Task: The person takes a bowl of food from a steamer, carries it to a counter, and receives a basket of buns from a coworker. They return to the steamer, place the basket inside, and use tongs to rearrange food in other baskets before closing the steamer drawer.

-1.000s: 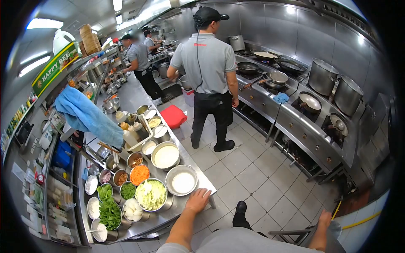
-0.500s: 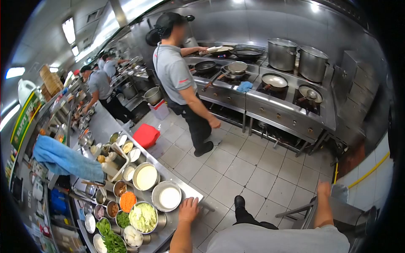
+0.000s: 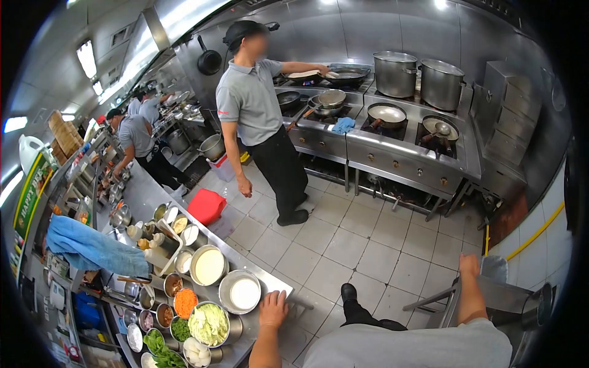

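My left hand (image 3: 273,310) lies flat with fingers spread on the corner of the steel counter (image 3: 279,283), holding nothing. Just left of it stands a metal pot with white contents (image 3: 240,292), and behind that a pot of cream-coloured liquid (image 3: 208,265). Nearby are bowls of shredded orange food (image 3: 185,303), chopped pale green leaves (image 3: 208,324) and white pieces (image 3: 196,352). At the right, my right hand (image 3: 469,264) hangs by a steel stand (image 3: 451,305). Its fingers look curled, but they are too small to tell what, if anything, they hold.
A co-worker (image 3: 254,110) stands at the stove (image 3: 392,156), one hand at a pan. Two tall pots (image 3: 394,76) and several pans sit on it. A red container (image 3: 207,207) is on the tiled floor. Other people work at the far left. A blue towel (image 3: 95,245) hangs over the counter.
The co-worker has turned, and the lowered arm has swung to the left side of the body. The view has shifted slightly. My left hand stays on the counter corner.
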A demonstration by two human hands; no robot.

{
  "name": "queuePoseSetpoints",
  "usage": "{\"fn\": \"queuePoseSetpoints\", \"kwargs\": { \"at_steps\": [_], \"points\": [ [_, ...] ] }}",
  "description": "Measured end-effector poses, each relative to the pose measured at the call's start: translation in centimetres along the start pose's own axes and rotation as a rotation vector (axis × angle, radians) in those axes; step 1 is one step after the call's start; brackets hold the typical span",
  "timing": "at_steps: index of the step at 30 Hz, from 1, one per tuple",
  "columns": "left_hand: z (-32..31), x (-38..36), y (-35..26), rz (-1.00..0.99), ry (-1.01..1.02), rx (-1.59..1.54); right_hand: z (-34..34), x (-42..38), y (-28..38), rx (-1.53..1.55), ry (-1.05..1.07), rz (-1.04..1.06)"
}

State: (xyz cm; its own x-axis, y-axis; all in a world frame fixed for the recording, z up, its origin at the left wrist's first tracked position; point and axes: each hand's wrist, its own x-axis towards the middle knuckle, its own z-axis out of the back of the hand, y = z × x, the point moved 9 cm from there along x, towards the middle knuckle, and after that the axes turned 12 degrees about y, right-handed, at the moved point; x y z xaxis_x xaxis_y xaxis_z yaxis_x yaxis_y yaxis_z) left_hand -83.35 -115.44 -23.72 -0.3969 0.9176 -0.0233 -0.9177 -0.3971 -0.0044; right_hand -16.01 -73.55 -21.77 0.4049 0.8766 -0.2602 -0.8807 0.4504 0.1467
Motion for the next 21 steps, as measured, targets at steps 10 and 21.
{"fn": "queuePoseSetpoints", "kwargs": {
  "at_steps": [10, 21],
  "points": [
    [0.3, 0.0, -0.1, 0.006, 0.002, -0.013, 2.4, -3.0, 1.1, 0.064, -0.028, -0.012],
    [0.5, -0.1, 0.0, 0.003, -0.012, -0.034, 1.9, -2.4, 1.0, 0.067, 0.005, -0.017]
  ]
}}
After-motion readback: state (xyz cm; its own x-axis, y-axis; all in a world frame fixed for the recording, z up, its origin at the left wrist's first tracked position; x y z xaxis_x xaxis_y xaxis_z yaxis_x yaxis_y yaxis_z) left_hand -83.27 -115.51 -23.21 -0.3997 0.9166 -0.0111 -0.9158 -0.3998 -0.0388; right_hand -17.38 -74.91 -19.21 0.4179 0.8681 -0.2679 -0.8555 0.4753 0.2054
